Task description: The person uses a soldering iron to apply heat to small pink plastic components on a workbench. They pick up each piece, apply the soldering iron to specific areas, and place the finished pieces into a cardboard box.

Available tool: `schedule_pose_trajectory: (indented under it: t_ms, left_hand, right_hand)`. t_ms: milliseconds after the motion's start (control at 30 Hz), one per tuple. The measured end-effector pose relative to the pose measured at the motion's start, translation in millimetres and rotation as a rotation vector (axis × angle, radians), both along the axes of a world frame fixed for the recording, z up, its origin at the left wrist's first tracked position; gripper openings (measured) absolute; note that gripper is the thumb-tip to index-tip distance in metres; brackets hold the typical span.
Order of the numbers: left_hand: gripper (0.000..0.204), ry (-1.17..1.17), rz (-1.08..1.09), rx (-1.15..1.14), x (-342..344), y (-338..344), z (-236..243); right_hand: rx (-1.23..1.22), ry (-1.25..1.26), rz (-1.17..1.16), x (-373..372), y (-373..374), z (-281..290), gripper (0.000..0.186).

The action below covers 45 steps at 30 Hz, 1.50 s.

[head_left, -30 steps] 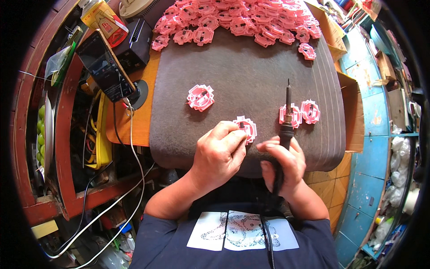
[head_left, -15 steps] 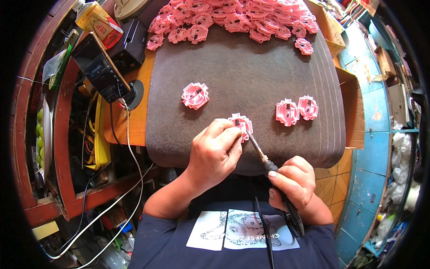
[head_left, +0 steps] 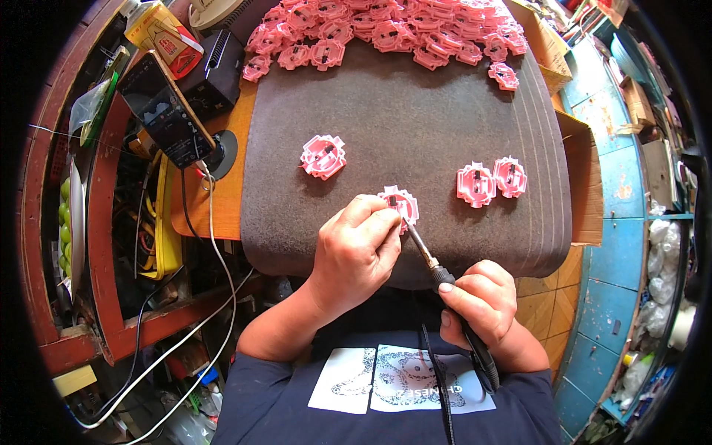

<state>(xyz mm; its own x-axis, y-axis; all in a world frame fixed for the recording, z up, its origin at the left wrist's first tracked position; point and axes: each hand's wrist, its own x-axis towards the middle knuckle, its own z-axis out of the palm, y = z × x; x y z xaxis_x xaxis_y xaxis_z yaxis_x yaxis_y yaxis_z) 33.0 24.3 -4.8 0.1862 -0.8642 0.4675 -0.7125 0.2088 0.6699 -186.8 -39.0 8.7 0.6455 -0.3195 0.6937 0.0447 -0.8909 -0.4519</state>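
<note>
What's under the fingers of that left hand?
A pink plastic piece, partly: its upper and right edges show against the dark mat. The left hand covers its lower left, which can't be seen.

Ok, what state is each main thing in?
Left hand: pinched at the near part
Right hand: closed around the iron
Iron: tip at the near part, heat can't be told
Near part: partly covered
Left loose part: lying on the mat
Right pair: side by side on the mat
Pile: heaped at the mat's far end
Phone: screen lit, cable plugged in
</note>
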Motion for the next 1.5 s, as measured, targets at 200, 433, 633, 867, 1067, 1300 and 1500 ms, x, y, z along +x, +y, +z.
schedule_pose_trajectory:
  t_ms: [200,433,633,867,1067,1300,1500]
  left_hand:
    - [0.015,0.005,0.003,-0.001,0,0,-1]
    - [0.016,0.001,-0.003,-0.003,0,0,0]
    - [0.016,-0.005,-0.003,-0.001,0,0,0]
    - [0.015,0.018,-0.006,0.006,-1,1,-1]
    - [0.015,0.002,-0.008,-0.011,0,-1,-1]
    - [0.016,-0.011,-0.002,-0.01,1,1,-1]
    - [0.016,-0.011,-0.004,0.009,0,1,0]
  right_hand:
    - [0.021,-0.009,-0.032,-1,0,0,0.033]
    - [0.031,-0.032,0.006,0,0,-1,0.031]
    - [0.027,-0.03,-0.009,1,1,-3,0.029]
    - [0.03,-0.024,-0.002,2,0,-2,0.029]
    - [0.03,-0.003,0.001,0,1,-1,0.03]
    - [0.114,-0.088,-0.065,-7,-3,-1,0.038]
    - [0.239,-0.079,-0.168,2,-5,-11,0.042]
